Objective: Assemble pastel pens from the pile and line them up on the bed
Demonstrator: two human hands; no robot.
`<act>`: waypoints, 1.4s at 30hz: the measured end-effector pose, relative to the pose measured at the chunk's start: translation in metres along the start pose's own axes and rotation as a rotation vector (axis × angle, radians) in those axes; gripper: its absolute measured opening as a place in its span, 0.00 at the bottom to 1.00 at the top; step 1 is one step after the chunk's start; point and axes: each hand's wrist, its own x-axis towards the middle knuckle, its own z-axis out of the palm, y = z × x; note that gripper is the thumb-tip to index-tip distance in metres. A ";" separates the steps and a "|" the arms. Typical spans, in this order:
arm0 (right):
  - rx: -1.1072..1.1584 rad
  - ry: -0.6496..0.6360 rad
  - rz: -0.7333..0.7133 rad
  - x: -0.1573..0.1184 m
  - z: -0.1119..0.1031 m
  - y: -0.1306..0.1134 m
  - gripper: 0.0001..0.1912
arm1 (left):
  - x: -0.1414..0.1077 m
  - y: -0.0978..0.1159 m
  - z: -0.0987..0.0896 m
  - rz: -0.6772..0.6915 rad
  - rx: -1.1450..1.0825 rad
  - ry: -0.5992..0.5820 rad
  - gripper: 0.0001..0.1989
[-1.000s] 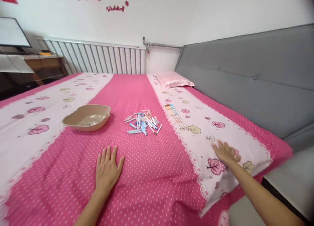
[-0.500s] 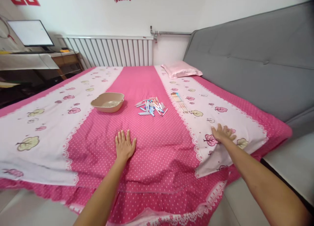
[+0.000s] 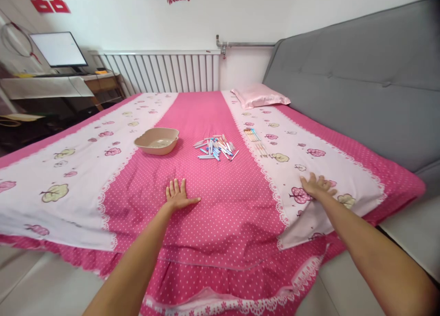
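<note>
My left hand (image 3: pixel 178 196) lies flat on the pink dotted bedspread (image 3: pixel 223 224), fingers spread and thumb stretched out to the right. On the white printed strip at the right, my right hand (image 3: pixel 318 186) rests palm down with its fingers apart. Neither hand holds anything. Beyond my left hand stands a beige plastic basin (image 3: pixel 157 142). A loose heap of pens or markers (image 3: pixel 216 149) lies in the middle of the bed. To its right, several pens are laid side by side in two groups, an upper row (image 3: pixel 252 134) and a lower row (image 3: pixel 261 149).
A pink pillow (image 3: pixel 259 96) lies at the far right, by the grey padded headboard (image 3: pixel 360 64). Behind the bed are a white radiator (image 3: pixel 158 71) and a pipe (image 3: pixel 247 44). A desk (image 3: pixel 103 83) with a monitor (image 3: pixel 59 49) stands at the far left.
The view has shifted slightly, so the scene sits further right. My left hand has turned a little and its thumb now spreads wider. The basin and pens stay in place.
</note>
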 end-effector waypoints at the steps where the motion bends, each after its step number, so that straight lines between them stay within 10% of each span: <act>1: 0.000 0.000 0.003 0.000 0.000 0.000 0.40 | 0.000 0.001 -0.001 -0.003 0.000 -0.007 0.64; 42: -0.008 0.001 -0.009 -0.008 -0.007 -0.003 0.39 | 0.000 0.008 -0.007 -0.054 0.007 -0.073 0.64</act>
